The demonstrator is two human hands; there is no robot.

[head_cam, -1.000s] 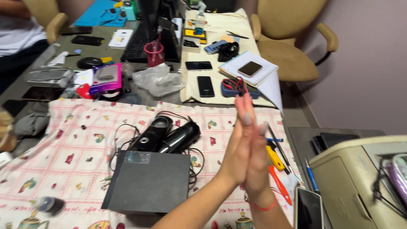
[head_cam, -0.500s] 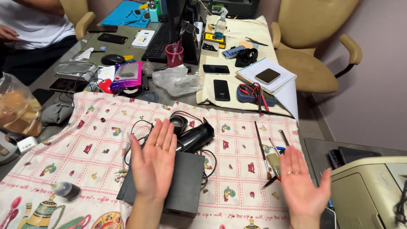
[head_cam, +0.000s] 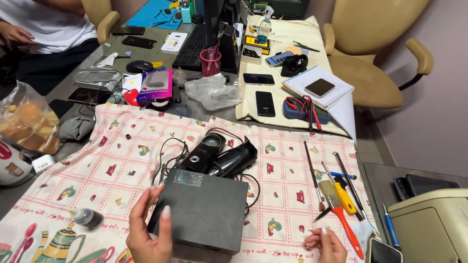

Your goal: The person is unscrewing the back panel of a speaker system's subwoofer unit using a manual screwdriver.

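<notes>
Left hand on the dark box, head view.
The left hand, fingers spread, cups the flat grey box near the surface's front edge; the right hand, loosely curled and holding nothing, rests beside the paintbrush. Lifting needs a firmer two-handed grip.

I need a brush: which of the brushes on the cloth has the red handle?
The wide flat brush nearest the right hand; the others are thin and dark-handled.
</notes>
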